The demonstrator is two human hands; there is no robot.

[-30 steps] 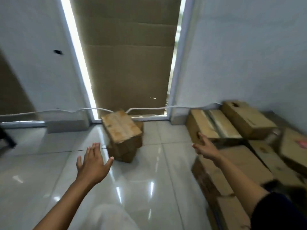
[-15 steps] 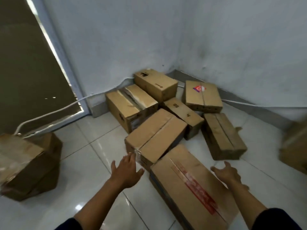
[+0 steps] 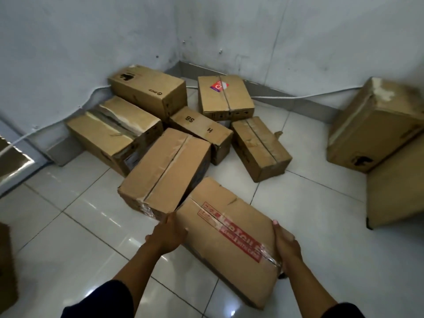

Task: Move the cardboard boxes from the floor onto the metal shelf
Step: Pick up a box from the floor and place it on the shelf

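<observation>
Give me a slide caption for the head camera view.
Both hands, left and right, grip the red-taped box on the floor.

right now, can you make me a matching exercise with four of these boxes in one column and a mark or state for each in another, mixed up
Things:
1. box between the hands
2. box at the back corner
3. narrow box in the middle
4. box by the left wall

Marks or states:
a. torn strip along its top
b. red printed tape
c. letters SB and H
d. red and white sticker

Pairs: 1-b, 2-d, 3-c, 4-a
</observation>
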